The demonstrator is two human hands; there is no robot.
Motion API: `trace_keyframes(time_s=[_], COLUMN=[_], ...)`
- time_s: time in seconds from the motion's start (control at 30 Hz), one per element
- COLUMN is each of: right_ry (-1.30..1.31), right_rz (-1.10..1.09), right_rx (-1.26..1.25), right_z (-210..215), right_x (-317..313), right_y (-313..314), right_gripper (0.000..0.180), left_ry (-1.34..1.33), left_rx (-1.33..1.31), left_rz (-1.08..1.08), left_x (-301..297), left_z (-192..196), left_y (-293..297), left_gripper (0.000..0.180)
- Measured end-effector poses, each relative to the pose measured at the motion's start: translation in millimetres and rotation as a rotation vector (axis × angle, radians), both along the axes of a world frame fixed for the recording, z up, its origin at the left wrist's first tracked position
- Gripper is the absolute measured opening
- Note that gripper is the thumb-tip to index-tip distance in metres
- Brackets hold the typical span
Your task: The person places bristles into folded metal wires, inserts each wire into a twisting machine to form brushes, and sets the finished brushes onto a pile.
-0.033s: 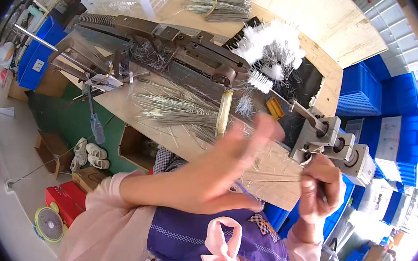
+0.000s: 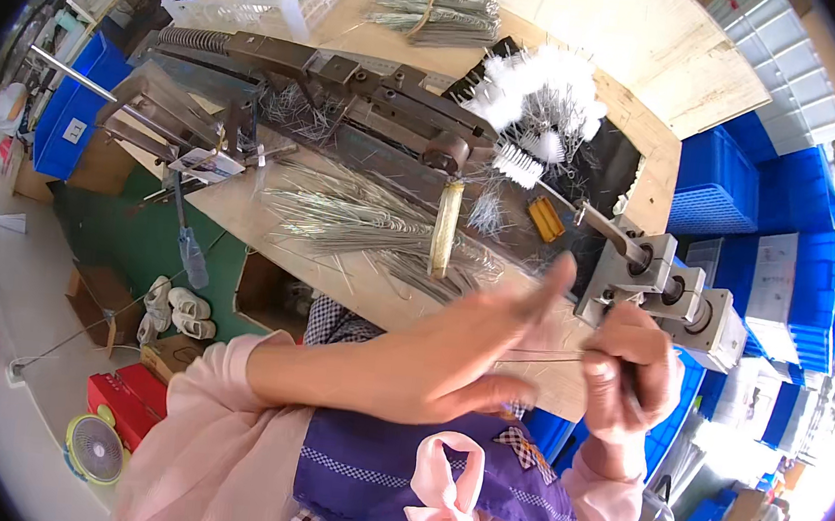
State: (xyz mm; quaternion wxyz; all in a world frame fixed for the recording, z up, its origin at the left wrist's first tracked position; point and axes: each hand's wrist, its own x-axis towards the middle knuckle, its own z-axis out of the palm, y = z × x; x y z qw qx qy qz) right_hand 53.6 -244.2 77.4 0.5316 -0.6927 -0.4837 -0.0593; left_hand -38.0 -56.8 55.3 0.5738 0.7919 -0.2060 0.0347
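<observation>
My left hand point(image 2: 484, 352) reaches over the front edge of the wooden bench, slightly blurred, fingers stretched out and thumb apart, holding nothing visible. Just right of it, my right hand point(image 2: 633, 372) is closed in front of the metal clamp blocks point(image 2: 671, 285). A thin wire point(image 2: 547, 358) appears to run leftward from its fingertips; the inside of the fist is hidden. Beyond the hands, a white-bristled brush point(image 2: 519, 166) sits in line with the machine's spindle. A bundle of loose metal wires point(image 2: 341, 218) lies left of the machine's upright yellowish handle point(image 2: 446, 228).
White bristle brushes point(image 2: 555, 88) are heaped behind the spindle. A yellow block point(image 2: 546, 219) lies on the dark bench plate. Further back are a tied wire bundle point(image 2: 437, 9) and a crate of white pieces point(image 2: 311, 11). Blue bins point(image 2: 716, 189) stand right; a long lever machine point(image 2: 355, 79) spans the bench.
My left hand has shifted slightly right and toward me, away from the wire bundle, closer to my right hand. My right hand, still closed, has moved slightly left.
</observation>
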Motion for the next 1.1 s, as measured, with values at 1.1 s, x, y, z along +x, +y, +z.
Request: trace_keyframes(time_s=[1.1], right_ry=[-0.074], right_rz=[-0.134], right_rx=[-0.572], right_z=[-8], right_x=[108], right_y=[52], right_gripper=[0.021], left_ry=[0.404], left_rx=[0.111], left_rz=[0.108], left_x=[120], left_z=[-41], left_y=[20], left_gripper=[0.022])
